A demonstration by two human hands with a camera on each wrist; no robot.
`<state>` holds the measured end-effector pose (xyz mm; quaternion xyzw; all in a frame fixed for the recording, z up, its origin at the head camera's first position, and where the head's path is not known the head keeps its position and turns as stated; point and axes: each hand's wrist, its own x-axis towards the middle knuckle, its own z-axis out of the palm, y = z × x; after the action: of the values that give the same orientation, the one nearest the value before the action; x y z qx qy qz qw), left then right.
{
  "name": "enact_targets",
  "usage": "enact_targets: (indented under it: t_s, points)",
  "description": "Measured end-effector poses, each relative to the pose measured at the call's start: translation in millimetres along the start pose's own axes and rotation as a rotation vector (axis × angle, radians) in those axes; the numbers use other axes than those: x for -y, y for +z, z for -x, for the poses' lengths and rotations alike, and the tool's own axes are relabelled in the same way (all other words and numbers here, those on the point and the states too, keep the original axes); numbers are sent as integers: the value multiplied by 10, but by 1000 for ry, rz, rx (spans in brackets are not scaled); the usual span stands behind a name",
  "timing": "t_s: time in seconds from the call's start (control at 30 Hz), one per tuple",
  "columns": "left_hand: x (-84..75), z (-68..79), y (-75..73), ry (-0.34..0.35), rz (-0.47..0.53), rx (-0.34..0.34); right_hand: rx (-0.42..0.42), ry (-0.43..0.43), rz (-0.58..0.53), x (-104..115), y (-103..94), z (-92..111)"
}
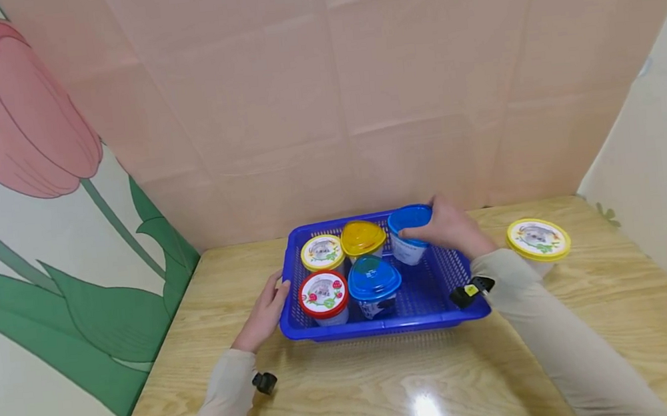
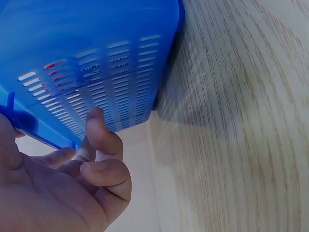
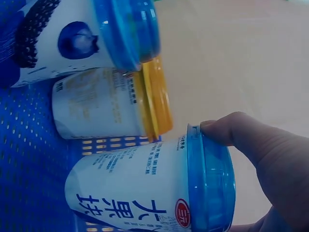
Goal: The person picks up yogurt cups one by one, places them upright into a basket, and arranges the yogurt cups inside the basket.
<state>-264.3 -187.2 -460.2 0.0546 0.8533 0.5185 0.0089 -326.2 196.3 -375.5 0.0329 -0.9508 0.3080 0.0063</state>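
Note:
Beside the back right corner of a blue plastic basket (image 1: pixel 435 319), my right hand (image 1: pixel 452 226) grips a white yogurt cup (image 3: pixel 130 186) by its blue lid (image 3: pixel 210 183), thumb on the lid's edge. The cup stands within the basket, slightly tilted. My left hand (image 1: pixel 264 312) holds the basket's left rim, with several fingers curled below it in the left wrist view. Left of the gripped cup sits a yellow-lidded cup (image 1: pixel 363 237); in front is another blue-lidded cup (image 1: pixel 374 281). Two round-lidded tubs, one yellow (image 1: pixel 322 252) and one red (image 1: pixel 323 293), fill the left side.
Right of the basket, on the wooden table (image 1: pixel 351 394), stands another tub with a yellow-rimmed lid (image 1: pixel 538 240), partly behind my right sleeve. A pinkish covering (image 1: pixel 335 100) rises behind the table, with flower-patterned walls (image 1: pixel 17 118) at the sides.

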Motion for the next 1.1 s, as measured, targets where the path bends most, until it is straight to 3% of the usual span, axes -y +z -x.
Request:
enact_targets:
  t_s: [0.43, 0.67, 0.97, 1.1]
  points:
    - [-14, -26, -7, -3, -5, -5, 51, 44, 73, 30, 11, -1]
    - [-327, 158, -54, -28, 1, 51, 109, 75, 103, 6, 75, -5]
    - [-320, 158, -52, -36, -6, 54, 127, 94, 138, 9, 100, -14]
    - [-172, 68, -39, -36, 13, 45, 118, 90, 143, 17, 97, -18]
